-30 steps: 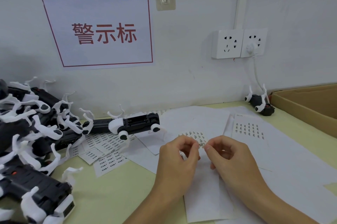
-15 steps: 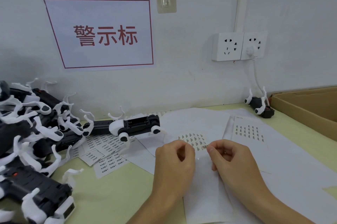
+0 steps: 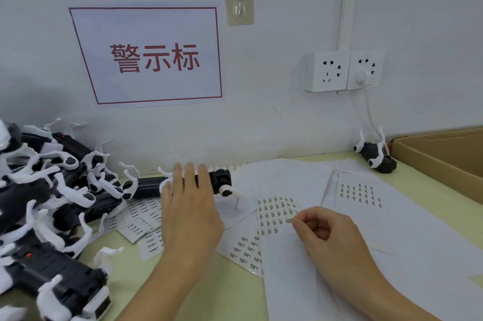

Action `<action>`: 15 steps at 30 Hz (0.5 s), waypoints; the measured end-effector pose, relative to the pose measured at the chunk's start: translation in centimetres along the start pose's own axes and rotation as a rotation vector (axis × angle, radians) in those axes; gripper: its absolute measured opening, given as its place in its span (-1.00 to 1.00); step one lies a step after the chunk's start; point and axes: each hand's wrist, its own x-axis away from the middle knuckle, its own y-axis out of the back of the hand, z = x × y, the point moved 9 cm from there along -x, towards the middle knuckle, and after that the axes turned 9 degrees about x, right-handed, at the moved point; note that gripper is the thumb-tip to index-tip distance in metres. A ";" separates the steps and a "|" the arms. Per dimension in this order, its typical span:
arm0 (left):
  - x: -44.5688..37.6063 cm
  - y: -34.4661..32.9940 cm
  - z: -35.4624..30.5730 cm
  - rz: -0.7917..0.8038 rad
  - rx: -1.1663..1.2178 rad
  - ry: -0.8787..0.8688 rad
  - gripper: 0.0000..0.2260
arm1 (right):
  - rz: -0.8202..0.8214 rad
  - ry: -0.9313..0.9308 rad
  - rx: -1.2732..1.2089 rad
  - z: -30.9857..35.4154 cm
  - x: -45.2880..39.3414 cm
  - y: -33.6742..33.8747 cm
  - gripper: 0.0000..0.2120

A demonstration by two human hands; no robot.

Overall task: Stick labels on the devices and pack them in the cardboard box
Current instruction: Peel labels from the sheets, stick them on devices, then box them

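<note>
A black device with white legs (image 3: 220, 180) lies on its back near the wall. My left hand (image 3: 189, 205) stretches over it with straight fingers, covering its middle. My right hand (image 3: 326, 231) pinches a small label (image 3: 289, 220) between thumb and forefinger, just above a sheet of small labels (image 3: 274, 212). The cardboard box (image 3: 439, 161) stands open at the right edge. Many more black-and-white devices (image 3: 52, 190) are heaped at the left.
Large white backing sheets (image 3: 418, 242) cover the table's right half. A second label sheet (image 3: 360, 193) lies further right, cut label strips (image 3: 141, 218) under my left hand. One device (image 3: 376, 156) lies by the box, below a wall socket (image 3: 345, 70) with a cable.
My left hand has left the label sheet and reached forward-left over the lone device. My right hand keeps its pinch, now with a label lifted off the sheet.
</note>
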 end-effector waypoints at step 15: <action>-1.7 0.8 2.9 0.077 0.616 0.256 -0.78 | 0.002 0.026 0.003 0.3 0.1 -0.1 -0.84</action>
